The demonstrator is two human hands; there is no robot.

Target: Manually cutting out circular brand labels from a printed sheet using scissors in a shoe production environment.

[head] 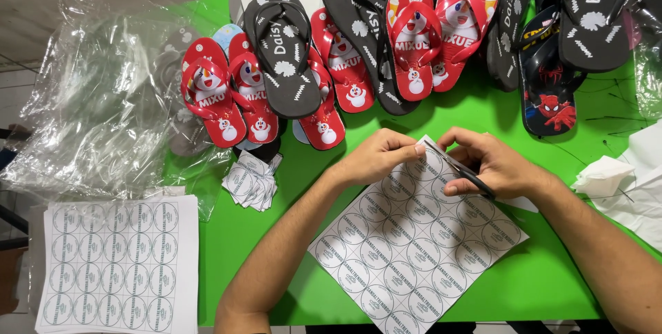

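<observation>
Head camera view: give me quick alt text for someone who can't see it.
Two hands work on a white sheet of round printed labels on a green table: the left hand pinches its top edge, the right hand holds black scissors there. Behind lie red and black flip-flops; a second label sheet lies left.

Bare forearms, no sleeves, no rings

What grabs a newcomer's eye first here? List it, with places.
First, the bright green table, with red and black flip-flops crowded along its far edge. Next, at centre, the left hand pinches the top of a sheet of round printed labels while the right hand works black scissors into it. A second label sheet lies lower left, below crumpled clear bags.
</observation>
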